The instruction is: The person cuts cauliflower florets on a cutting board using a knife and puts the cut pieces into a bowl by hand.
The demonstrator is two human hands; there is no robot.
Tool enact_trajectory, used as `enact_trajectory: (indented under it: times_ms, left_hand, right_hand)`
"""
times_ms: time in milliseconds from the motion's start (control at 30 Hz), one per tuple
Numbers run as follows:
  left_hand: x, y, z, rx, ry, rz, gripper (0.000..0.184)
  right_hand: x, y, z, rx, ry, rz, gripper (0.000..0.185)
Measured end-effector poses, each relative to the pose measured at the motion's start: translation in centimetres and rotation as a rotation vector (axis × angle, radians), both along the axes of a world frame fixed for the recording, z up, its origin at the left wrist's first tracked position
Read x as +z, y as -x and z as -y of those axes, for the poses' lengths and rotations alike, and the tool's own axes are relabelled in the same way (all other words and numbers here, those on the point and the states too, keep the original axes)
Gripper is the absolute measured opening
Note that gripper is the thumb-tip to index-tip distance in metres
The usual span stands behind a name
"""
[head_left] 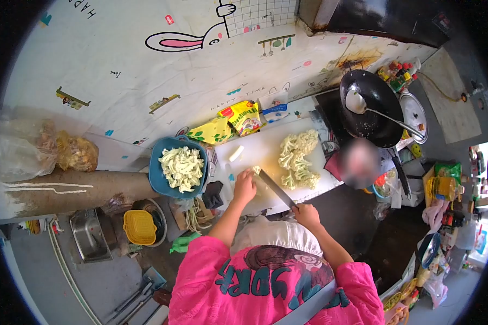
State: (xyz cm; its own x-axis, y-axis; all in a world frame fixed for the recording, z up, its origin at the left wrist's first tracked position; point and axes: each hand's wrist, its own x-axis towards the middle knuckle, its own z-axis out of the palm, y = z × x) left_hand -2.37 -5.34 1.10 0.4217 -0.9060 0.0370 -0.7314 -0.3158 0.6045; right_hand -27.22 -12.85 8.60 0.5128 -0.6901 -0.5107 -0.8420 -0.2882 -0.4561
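Note:
My right hand is closed round the handle of a kitchen knife, its blade slanting up and left over the white cutting board. Near the blade's tip, my left hand has its fingers bent together on a small piece of cauliflower, mostly hidden by them. Larger cauliflower pieces lie on the board to the right of the knife. A pale stalk piece rests at the board's upper left. Left of the board, a blue basket holds a heap of cut florets.
Yellow packets stand against the wall behind the board. At the right, a black wok on the stove holds a metal ladle. A yellow basket and a metal sink are at lower left. A blurred patch hides something beside the stove.

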Motion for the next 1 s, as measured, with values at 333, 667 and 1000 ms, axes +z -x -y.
enact_trajectory:
  times_ms: [333, 667, 1000]
  left_hand:
    - [-0.6, -1.1, 2.8, -0.055, -0.095, -0.143, 0.043]
    - [-1.6, -1.5, 6.0, 0.034, -0.005, -0.148, 0.044]
    - [-2.2, -1.4, 6.9, 0.206, -0.064, -0.327, 0.021]
  right_hand:
    - [0.3, -0.5, 0.8, -0.009, 0.025, -0.009, 0.032]
    - [0.6, -0.2, 0.9, -0.055, 0.04, -0.003, 0.032]
    - [-0.2, 0.7, 0.4, -0.109, 0.029, 0.027, 0.031]
